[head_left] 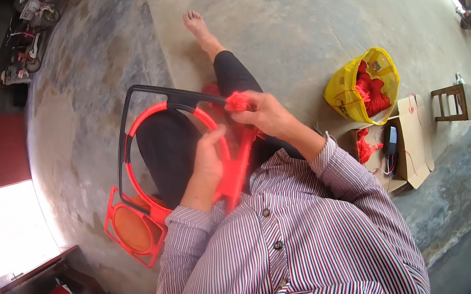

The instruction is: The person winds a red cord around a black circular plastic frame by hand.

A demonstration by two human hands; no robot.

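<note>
A red and black plastic frame (126, 112), with a red ring inside a squarish black outer bar, lies across my lap. Near the frame's upper right corner, my right hand (269, 116) pinches a bunched red cord-like piece (237, 101). My left hand (208, 158), slightly blurred, closes on the right side of the ring, its far fingers partly hidden. A red ribbed part (235, 174) runs down beside that hand toward my body. Below the ring, a smaller red frame with an orange round panel (132, 230) reaches toward the floor.
A yellow bag (342, 93) holding red bundles stands on the right. Beside it, an open cardboard box (418, 162) contains more red cord (364, 146) and a black device (391, 141). A small wooden stool (461, 102) stands farther right. Parked vehicles (31, 49) line the far left.
</note>
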